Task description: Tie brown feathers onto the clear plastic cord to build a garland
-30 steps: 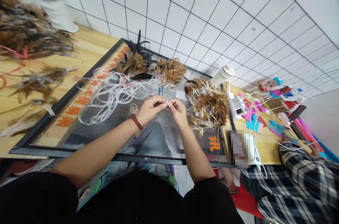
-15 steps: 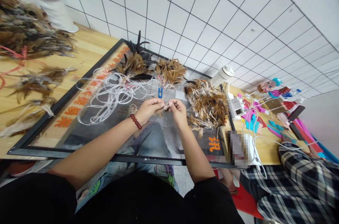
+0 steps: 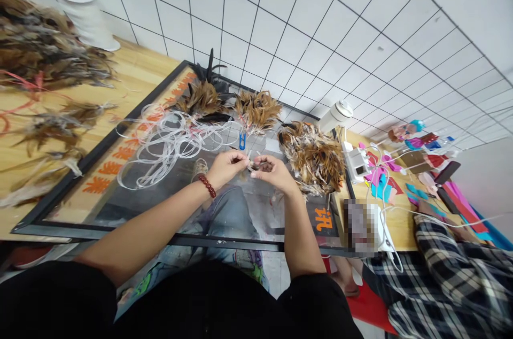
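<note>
Over the glass-topped board, my left hand (image 3: 227,169), with a red bead bracelet (image 3: 207,186) at its wrist, pinches a small feather (image 3: 251,166) by thumb and fingertips. A thin pale strand shows at the fingertips. My right hand (image 3: 273,173) is curved beside it, with thumb and forefinger apart around the feather's other end; whether they touch it is hard to see. Just beyond the hands lies a blue thread snipper (image 3: 242,140). Loops of clear white cord (image 3: 160,152) lie to the left. A brown feather bunch (image 3: 257,110) and a feather pile (image 3: 310,157) lie close by.
A black-framed board (image 3: 48,229) covers the wooden table (image 3: 148,58). Black and brown feathers (image 3: 203,97) stand near the tiled wall. More feathers (image 3: 44,45) and a white spool (image 3: 82,18) are left. A white bottle (image 3: 336,114), cables and a person in plaid (image 3: 452,269) are right.
My right hand has loosened its pinch: thumb and forefinger have parted and the hand has shifted slightly right and down. My left hand keeps its hold, nearly in place.
</note>
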`<state>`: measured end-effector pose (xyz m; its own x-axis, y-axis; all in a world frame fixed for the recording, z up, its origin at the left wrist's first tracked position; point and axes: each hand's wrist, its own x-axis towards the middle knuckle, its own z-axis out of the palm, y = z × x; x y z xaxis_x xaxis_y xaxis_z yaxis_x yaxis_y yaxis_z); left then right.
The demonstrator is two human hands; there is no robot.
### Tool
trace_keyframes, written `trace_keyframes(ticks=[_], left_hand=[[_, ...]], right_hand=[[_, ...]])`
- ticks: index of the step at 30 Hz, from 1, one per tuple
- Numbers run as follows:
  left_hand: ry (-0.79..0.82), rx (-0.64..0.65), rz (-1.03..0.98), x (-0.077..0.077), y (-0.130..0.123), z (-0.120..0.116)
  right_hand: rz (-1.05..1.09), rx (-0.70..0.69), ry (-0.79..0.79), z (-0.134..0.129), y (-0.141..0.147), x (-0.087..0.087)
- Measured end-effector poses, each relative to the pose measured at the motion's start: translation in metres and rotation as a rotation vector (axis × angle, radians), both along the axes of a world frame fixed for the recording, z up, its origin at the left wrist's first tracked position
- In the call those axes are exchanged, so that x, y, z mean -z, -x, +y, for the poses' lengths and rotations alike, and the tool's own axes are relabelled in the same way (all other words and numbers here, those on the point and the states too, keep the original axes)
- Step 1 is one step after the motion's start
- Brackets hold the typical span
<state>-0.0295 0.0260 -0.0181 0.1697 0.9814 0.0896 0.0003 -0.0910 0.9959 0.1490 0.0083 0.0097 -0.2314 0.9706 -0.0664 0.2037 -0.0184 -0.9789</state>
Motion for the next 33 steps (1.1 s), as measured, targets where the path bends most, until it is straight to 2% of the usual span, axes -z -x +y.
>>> trace_keyframes(ticks=[4,7,12,15,18,20,22,25,29,33], left_hand=[[0.034,-0.007,-0.039,-0.002,0.0,-0.001],[0.037,0.003,-0.047,-0.003,0.0,-0.002],[0.051,0.023,0.0,-0.002,0.0,-0.003],[-0.089,-0.039,0.041,-0.003,-0.001,-0.002],[-0.314,-0.197,0.176,-0.005,0.0,-0.002],[-0.369,-0.266,0.223,-0.006,0.001,-0.002],[-0.327,-0.243,0.163,-0.005,0.001,-0.001],[-0.122,-0.118,-0.024,-0.001,0.001,0.0],[0.142,-0.007,-0.239,-0.002,0.0,0.001],[0.176,0.039,-0.219,-0.007,0.0,0.0]], right_hand=[[-0.131,0.001,-0.05,0.001,0.002,0.01],[-0.127,0.039,-0.094,0.003,0.006,0.016],[-0.187,0.052,-0.242,0.002,0.01,0.01],[-0.259,0.022,-0.375,-0.002,0.011,0.004],[-0.317,-0.042,-0.491,-0.004,0.011,0.001],[-0.385,-0.089,-0.559,-0.004,0.011,0.003],[-0.467,-0.123,-0.603,-0.004,0.01,0.007],[-0.539,-0.138,-0.632,-0.002,0.01,0.011],[-0.472,-0.108,-0.621,-0.002,0.011,0.009],[-0.402,-0.058,-0.553,-0.004,0.011,0.003]])
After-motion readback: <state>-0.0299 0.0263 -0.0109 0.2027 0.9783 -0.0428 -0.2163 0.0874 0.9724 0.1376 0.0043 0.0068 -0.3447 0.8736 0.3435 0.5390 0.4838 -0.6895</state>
